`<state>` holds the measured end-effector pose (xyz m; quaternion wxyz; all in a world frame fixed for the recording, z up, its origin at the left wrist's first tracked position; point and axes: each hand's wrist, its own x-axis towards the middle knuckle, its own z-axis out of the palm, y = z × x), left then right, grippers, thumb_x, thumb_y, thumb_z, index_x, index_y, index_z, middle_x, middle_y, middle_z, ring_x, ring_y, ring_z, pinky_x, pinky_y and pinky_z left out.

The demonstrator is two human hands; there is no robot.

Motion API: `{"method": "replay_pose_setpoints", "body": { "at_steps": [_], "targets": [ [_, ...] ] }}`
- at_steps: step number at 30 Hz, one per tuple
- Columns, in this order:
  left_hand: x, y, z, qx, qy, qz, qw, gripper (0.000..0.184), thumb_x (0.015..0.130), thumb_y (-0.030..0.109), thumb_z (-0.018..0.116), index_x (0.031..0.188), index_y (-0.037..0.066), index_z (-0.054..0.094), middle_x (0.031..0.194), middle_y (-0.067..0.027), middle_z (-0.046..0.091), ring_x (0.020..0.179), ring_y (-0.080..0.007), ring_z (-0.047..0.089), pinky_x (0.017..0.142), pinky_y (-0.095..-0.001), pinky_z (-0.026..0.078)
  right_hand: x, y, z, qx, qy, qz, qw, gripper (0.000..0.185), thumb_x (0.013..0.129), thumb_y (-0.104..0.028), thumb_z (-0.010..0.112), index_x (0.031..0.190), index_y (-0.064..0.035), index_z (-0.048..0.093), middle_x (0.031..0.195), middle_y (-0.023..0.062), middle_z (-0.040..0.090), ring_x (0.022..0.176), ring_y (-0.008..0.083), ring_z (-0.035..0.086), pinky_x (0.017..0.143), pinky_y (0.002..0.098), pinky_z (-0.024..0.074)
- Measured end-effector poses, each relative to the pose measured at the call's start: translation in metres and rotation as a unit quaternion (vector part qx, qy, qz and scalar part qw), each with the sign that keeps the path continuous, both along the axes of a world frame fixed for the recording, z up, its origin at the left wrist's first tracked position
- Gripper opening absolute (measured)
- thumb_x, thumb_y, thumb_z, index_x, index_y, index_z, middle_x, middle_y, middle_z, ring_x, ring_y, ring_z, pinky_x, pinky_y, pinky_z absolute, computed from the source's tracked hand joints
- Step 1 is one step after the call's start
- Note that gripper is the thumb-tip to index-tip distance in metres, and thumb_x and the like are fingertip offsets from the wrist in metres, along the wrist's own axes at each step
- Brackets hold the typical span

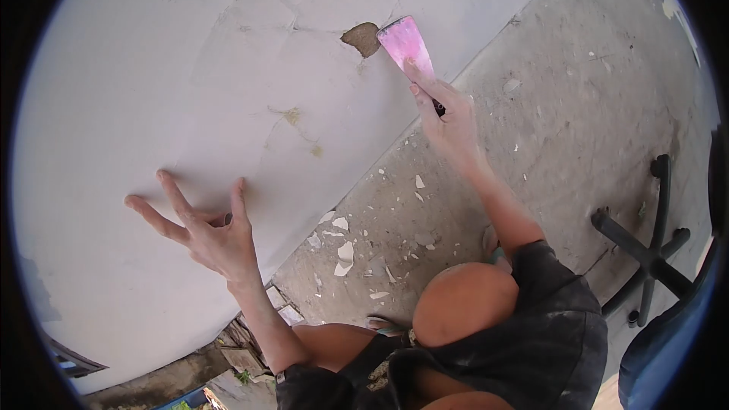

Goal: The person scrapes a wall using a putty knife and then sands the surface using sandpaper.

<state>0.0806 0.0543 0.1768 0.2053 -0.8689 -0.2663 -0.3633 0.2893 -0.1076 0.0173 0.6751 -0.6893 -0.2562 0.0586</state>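
Note:
My right hand is closed around the dark handle of a putty knife, a finger stretched along its wide, pink-tinted blade. The blade's tip is at the right edge of a brown patch where the white wall surface has come away. Fine cracks run out from this patch. Lower on the wall, my left hand has its fingers spread, the tips at the surface. Something small and dark shows between its thumb and fingers, too unclear to name. Two yellowish marks lie between the hands.
White flakes litter the grey concrete floor along the wall's foot. On the right stand a black wheeled chair base and a blue seat. My bent knee is close to the wall. Rubble lies at bottom left.

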Motion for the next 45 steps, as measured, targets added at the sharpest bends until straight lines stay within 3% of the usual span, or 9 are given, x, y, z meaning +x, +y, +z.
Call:
{"method": "replay_pose_setpoints", "body": {
  "at_steps": [4,7,15,29,34,38,41,43,45],
  "targets": [
    [-0.001,0.002,0.003,-0.016,-0.009,0.009,1.0,0.092,0.068,0.029,0.084,0.146,0.023,0.036,0.156,-0.0158,0.01,0.086,-0.0126,0.061,0.048,-0.0223,0.046,-0.003,0.003,-0.013,0.029,-0.051,-0.015,0.998,0.037,0.091,-0.001,0.055,0.126,-0.0101,0.061,0.097,0.012,0.07,0.066,0.008,0.05,0.065,0.0236,0.0449],
    [0.003,0.0,0.001,-0.019,-0.009,0.016,1.0,0.092,0.068,0.029,0.085,0.146,0.022,0.036,0.157,-0.0156,0.01,0.086,-0.0124,0.061,0.048,-0.0223,0.046,0.005,0.012,-0.013,0.078,-0.04,-0.023,0.996,0.045,0.088,0.0,0.056,0.129,-0.0181,0.06,0.076,0.012,0.06,0.059,0.0129,0.049,0.058,0.0267,0.0436],
    [-0.002,0.004,0.001,-0.002,-0.004,-0.014,1.0,0.092,0.068,0.03,0.085,0.146,0.022,0.036,0.156,-0.0161,0.012,0.068,-0.0102,0.058,0.049,-0.023,0.046,0.004,0.017,-0.012,0.063,-0.074,-0.032,0.995,0.045,0.088,0.0,0.057,0.129,-0.0188,0.06,0.081,0.0134,0.064,0.063,0.014,0.054,0.06,0.027,0.046],
    [-0.002,0.004,0.002,-0.032,-0.019,-0.006,0.999,0.091,0.068,0.031,0.084,0.146,0.022,0.037,0.156,-0.0167,0.013,0.061,-0.012,0.056,0.046,-0.0216,0.044,0.009,0.027,-0.034,0.117,-0.126,-0.035,0.984,0.04,0.089,-0.001,0.059,0.126,-0.0147,0.062,0.091,0.0136,0.069,0.063,0.0129,0.056,0.061,0.0256,0.047],
    [-0.003,-0.004,-0.002,-0.031,0.004,0.024,0.999,0.09,0.069,0.029,0.084,0.146,0.021,0.037,0.156,-0.0168,0.013,0.063,-0.0117,0.055,0.046,-0.022,0.044,0.026,0.029,0.022,0.114,-0.058,0.009,0.992,0.033,0.092,-0.002,0.055,0.125,-0.0057,0.061,0.107,0.0114,0.07,0.07,0.0059,0.053,0.067,0.0202,0.0442],
    [-0.001,0.001,0.003,-0.04,-0.017,0.0,0.999,0.09,0.069,0.029,0.084,0.146,0.02,0.037,0.156,-0.0168,0.011,0.065,-0.0116,0.057,0.046,-0.0222,0.044,0.009,0.025,-0.028,0.114,-0.089,-0.017,0.989,0.04,0.089,0.002,0.056,0.126,-0.0132,0.061,0.091,0.0143,0.069,0.063,0.0102,0.053,0.059,0.0247,0.045],
    [0.003,-0.002,0.002,-0.016,-0.003,0.025,1.0,0.09,0.07,0.029,0.083,0.146,0.019,0.037,0.156,-0.0167,0.011,0.077,-0.0122,0.061,0.046,-0.0217,0.044,0.001,0.016,-0.02,0.102,-0.054,-0.017,0.993,0.04,0.089,0.001,0.057,0.126,-0.0145,0.062,0.09,0.0132,0.069,0.062,0.0091,0.049,0.058,0.0242,0.0435],
    [0.003,-0.002,-0.001,-0.011,-0.003,0.006,1.0,0.089,0.07,0.03,0.083,0.145,0.019,0.038,0.156,-0.0167,0.011,0.086,-0.0128,0.062,0.046,-0.0215,0.044,0.026,0.027,0.024,0.146,-0.058,-0.023,0.987,0.041,0.089,0.0,0.057,0.126,-0.0154,0.062,0.09,0.0122,0.069,0.06,0.0083,0.046,0.057,0.0241,0.0427],
    [0.003,0.001,0.006,-0.007,-0.007,-0.004,1.0,0.089,0.07,0.029,0.083,0.145,0.02,0.038,0.156,-0.0166,0.01,0.093,-0.0131,0.061,0.046,-0.0214,0.044,0.01,0.011,0.006,0.063,-0.011,0.012,0.998,0.036,0.092,-0.003,0.056,0.127,-0.0105,0.06,0.104,0.0098,0.07,0.072,0.0046,0.052,0.066,0.0212,0.0443]
  ]
}}
